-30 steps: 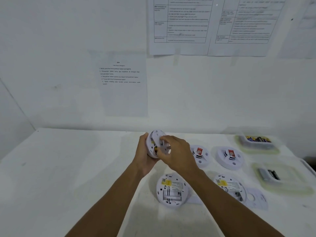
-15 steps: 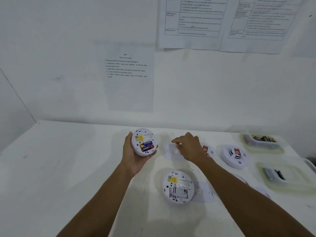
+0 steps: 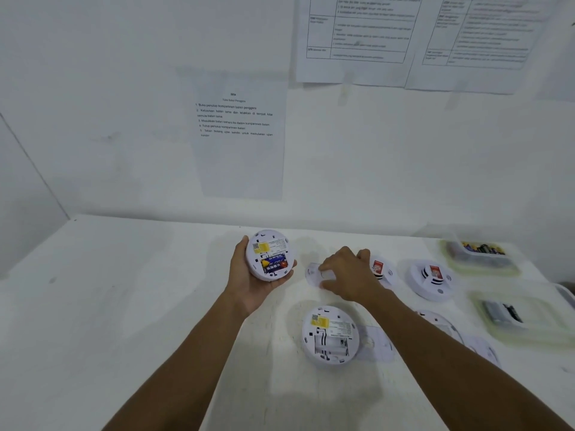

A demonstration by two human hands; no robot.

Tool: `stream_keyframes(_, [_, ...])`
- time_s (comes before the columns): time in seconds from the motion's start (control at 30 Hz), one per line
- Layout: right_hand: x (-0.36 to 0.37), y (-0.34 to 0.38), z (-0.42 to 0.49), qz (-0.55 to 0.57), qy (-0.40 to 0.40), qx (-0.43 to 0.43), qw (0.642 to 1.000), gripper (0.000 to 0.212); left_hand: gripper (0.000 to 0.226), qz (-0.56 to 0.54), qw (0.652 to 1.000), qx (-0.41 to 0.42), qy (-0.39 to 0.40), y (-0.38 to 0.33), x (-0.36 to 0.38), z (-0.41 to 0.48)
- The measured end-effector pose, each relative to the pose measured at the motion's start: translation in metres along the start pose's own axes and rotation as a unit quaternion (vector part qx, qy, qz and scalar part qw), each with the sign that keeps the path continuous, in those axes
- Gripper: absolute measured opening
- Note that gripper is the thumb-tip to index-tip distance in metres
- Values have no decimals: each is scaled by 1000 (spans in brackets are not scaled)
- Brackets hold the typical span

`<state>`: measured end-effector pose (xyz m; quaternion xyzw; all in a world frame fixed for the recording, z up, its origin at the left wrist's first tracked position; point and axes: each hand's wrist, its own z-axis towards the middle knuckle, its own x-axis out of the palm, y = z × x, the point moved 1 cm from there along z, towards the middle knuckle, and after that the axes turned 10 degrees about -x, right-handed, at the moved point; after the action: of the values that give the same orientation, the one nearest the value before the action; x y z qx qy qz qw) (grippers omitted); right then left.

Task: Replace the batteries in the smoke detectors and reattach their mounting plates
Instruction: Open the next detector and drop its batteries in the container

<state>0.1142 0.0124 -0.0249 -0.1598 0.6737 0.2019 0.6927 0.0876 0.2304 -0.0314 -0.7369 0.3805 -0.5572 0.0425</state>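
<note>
My left hand [image 3: 249, 284] holds a white round smoke detector [image 3: 270, 255] above the table, back side up, with blue and yellow batteries showing in its bay. My right hand [image 3: 348, 275] lies on the table to its right, fingers closed on a flat white mounting plate [image 3: 312, 273]. A second detector [image 3: 330, 334] rests back up nearer to me, its battery bay empty, beside a loose plate [image 3: 375, 343]. Two detectors lie face up with red stickers: one [image 3: 381, 270] partly behind my right hand, the other [image 3: 431, 279] further right. My right arm hides most of another detector [image 3: 438, 321].
A clear tub of batteries [image 3: 480, 253] stands at the back right on the white table [image 3: 124, 306]. A second clear tray [image 3: 513, 315] holding dark batteries sits nearer, at the right edge. Printed sheets [image 3: 236, 119] hang on the wall behind.
My right hand left the held detector and reached right to the plate on the table. My left hand turned the detector so its battery bay faces up.
</note>
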Motion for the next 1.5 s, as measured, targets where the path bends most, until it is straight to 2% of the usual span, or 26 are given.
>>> stream_keyframes(0.1, [-2,1,-3,8,-28,9,1000,24,58,-5,1000,-9,8,3,2,-1])
stream_keyframes(0.17, [-7,6,-5,79,-97,14,992,23,59,-10,1000,-10,13,4,5,-1])
stream_keyframes(0.23, [-18,15,-6,186,-192,-1,964,27,59,-13,1000,-7,16,6,11,-2])
stream_keyframes(0.3, [-32,33,-8,261,-250,-29,932,24,57,-15,1000,1,16,9,19,-3])
stream_keyframes(0.43, [-48,66,-13,321,-256,-49,911,21,58,17,1000,-6,23,17,39,-10])
stream_keyframes(0.53, [-47,77,-20,338,-270,-33,901,20,60,33,999,1,26,24,45,-16])
stream_keyframes(0.73, [-48,81,-33,393,-326,0,860,18,58,60,998,22,18,35,51,-27])
stream_keyframes(0.93, [-52,88,-45,396,-312,10,864,27,56,82,996,40,17,41,57,-34])
stream_keyframes(1.13, [-50,91,-52,350,-313,25,883,31,51,119,991,50,21,46,59,-39])
stream_keyframes(1.3, [-52,89,-59,302,-320,12,898,29,52,146,988,48,28,51,62,-41])
stream_keyframes(1.5, [-54,88,-68,299,-339,-14,892,19,53,139,989,44,19,53,64,-39])
